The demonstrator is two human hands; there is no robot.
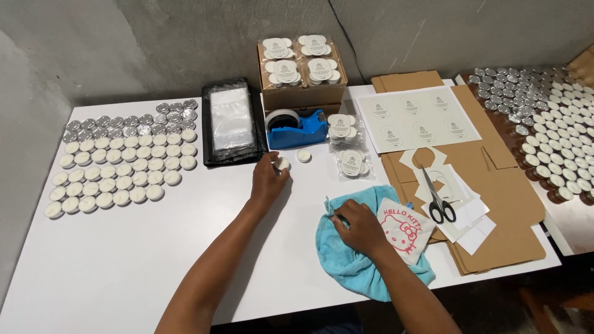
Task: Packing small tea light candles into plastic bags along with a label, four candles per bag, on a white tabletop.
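On the white surface (124,260), near its middle, the left hand (267,179) reaches forward and pinches a small white tealight candle (282,163) between thumb and fingertips, just in front of the blue tape dispenser (296,128); a second loose candle (303,155) lies just beside it, apart from the hand; the right hand (359,227) rests on a crumpled light blue towel (346,263) near the front edge, its fingers curled and gripping a fold of the cloth; a white cloth patch with a pink cartoon print (405,230) lies on the towel just right of that hand; to the far left, rows of white candles (111,176) sit in a block, with silver cups (130,122) behind them; a black tray of clear plastic bags (232,120) lies beside the dispenser, and a cardboard box (302,93) topped with packed candle bundles stands behind it; to the right, scissors (438,198) lie on paper scraps over flattened cardboard (507,204), beside a sheet of round stickers (417,119).
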